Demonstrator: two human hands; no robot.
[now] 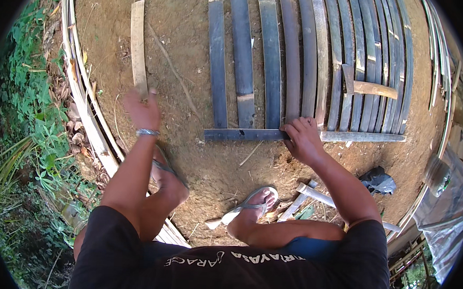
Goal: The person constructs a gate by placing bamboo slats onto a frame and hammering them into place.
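My right hand (302, 138) has its fingers bent over a short dark bamboo strip (242, 134), at that strip's right end. This strip lies crosswise along the near ends of several long dark bamboo slats (270, 67). A second, greyer crosswise strip (364, 137) continues to the right of my hand. My left hand (142, 110), slightly blurred, is at the near end of a pale bamboo strip (137, 43) on the soil. Its thumb stands apart from the fingers, and I see no grip on the strip.
A hatchet-like tool with a wooden handle (375, 89) rests across the right-hand slats. Long bamboo poles (88, 109) edge the ground at left, beside green plants (40, 148). Near my sandalled right foot (257, 201) lie cut bamboo pieces (313, 193) and a black plastic bag (378, 180).
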